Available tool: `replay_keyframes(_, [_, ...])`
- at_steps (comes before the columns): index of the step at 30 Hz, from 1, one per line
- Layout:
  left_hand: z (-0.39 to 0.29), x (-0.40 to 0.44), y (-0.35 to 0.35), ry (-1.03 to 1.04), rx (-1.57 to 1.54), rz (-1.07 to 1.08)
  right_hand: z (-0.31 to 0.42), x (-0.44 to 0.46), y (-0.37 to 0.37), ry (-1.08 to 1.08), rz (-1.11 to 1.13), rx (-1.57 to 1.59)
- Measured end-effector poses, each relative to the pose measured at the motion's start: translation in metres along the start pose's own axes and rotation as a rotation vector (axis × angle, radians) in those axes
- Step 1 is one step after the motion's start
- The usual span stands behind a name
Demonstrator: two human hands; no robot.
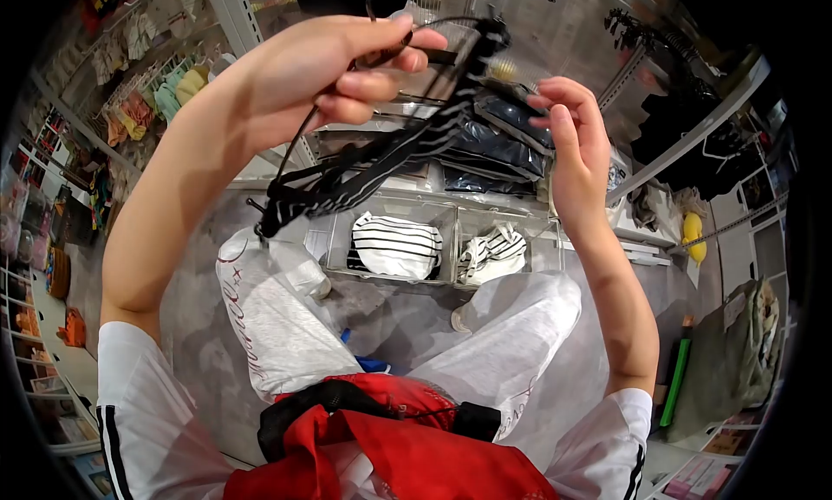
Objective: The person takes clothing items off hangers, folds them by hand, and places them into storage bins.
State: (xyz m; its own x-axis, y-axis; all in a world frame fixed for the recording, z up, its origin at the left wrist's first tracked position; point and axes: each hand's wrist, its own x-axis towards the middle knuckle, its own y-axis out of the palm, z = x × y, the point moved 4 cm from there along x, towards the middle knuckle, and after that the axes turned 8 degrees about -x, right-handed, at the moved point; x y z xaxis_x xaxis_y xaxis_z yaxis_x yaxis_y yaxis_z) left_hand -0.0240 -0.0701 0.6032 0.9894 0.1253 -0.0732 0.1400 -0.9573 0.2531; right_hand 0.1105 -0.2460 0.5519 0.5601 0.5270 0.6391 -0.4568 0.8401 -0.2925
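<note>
My left hand is raised at the upper middle, its fingers closed on a thin black hanger. From the hanger a black garment with white stripes hangs at a slant, partly blurred. My right hand is up on the right, its fingers apart and slightly curled, with a gap between it and the garment. Below, two clear bins stand side by side: the left bin holds a folded white cloth with black stripes, and the right bin a crumpled striped one.
Dark plastic-wrapped packages are stacked on a shelf behind the bins. Black hangers hang at the upper right beside a metal rail. Small clothes hang at the left. An olive bag stands at the right.
</note>
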Motion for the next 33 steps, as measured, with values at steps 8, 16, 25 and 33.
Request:
replay_keyframes(8, [0.0, -0.013, 0.007, 0.104, 0.448, -0.002, -0.021, -0.002, -0.007, 0.222, -0.108, -0.164])
replay_keyframes(16, [0.014, -0.001, 0.011, 0.304, 0.654, 0.023, 0.012, -0.009, -0.002, 0.071, 0.001, -0.429])
replay_keyframes(25, [0.034, 0.013, 0.025, 0.169, 0.703, 0.041, 0.041, -0.013, 0.018, -0.041, 0.039, -0.472])
replay_keyframes(33, [0.048, 0.01, 0.015, 0.136, 0.723, 0.134, 0.016, 0.001, -0.008, 0.37, -0.087, 0.336])
